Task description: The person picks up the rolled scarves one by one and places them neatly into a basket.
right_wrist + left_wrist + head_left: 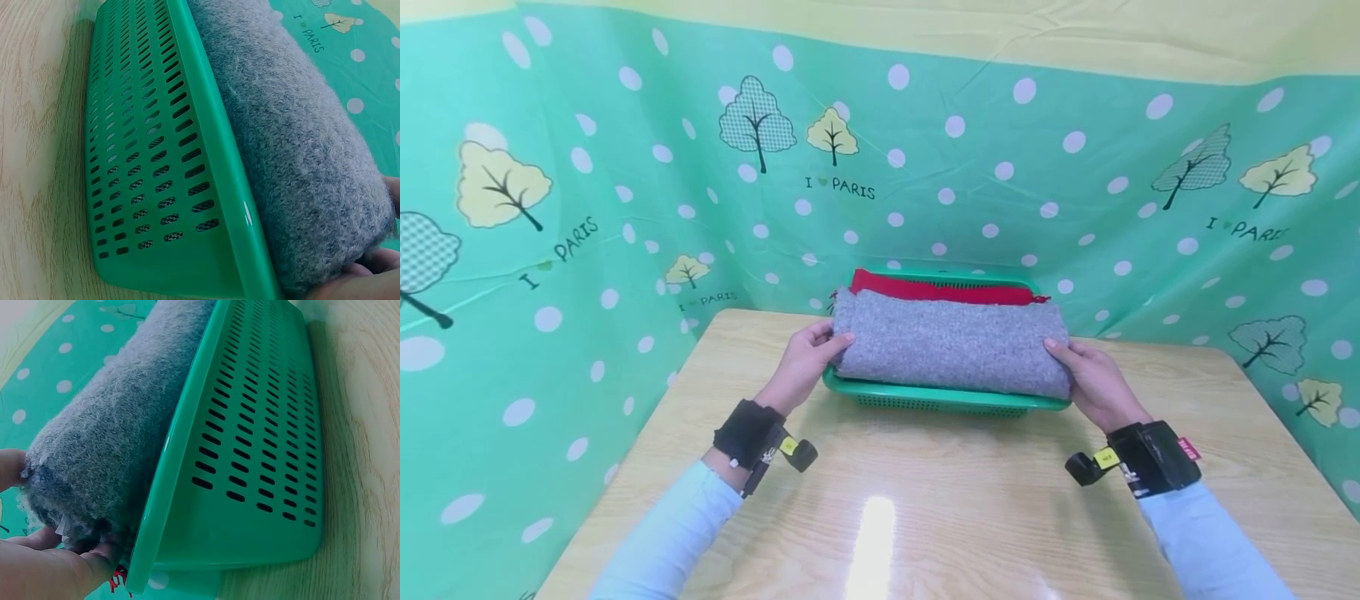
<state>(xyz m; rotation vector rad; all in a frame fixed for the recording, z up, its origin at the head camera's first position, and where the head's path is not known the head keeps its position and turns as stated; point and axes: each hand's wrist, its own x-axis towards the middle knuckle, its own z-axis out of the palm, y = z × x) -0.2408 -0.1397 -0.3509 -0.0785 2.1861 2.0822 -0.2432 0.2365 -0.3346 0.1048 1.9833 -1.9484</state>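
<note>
A thick roll of fuzzy grey cloth point(951, 343) lies across the top of a green plastic basket point(947, 396) with slotted walls. At the roll's left end my left hand point(805, 360) grips it, thumb on top and fingers at the end and below. My right hand point(1099, 382) holds the other end the same way, its thumb on the upper face. Behind the roll in the basket lies a red cloth point(947, 290) with tasselled ends. In the left wrist view, fingers point(47, 540) are tucked against the rolled end. The basket's inside is mostly hidden under the roll.
The basket stands at the back of a pale wooden table point(925, 500). A green curtain point(955, 167) with white dots and trees hangs close behind it and along the left side. Each wrist wears a black strap with a small camera.
</note>
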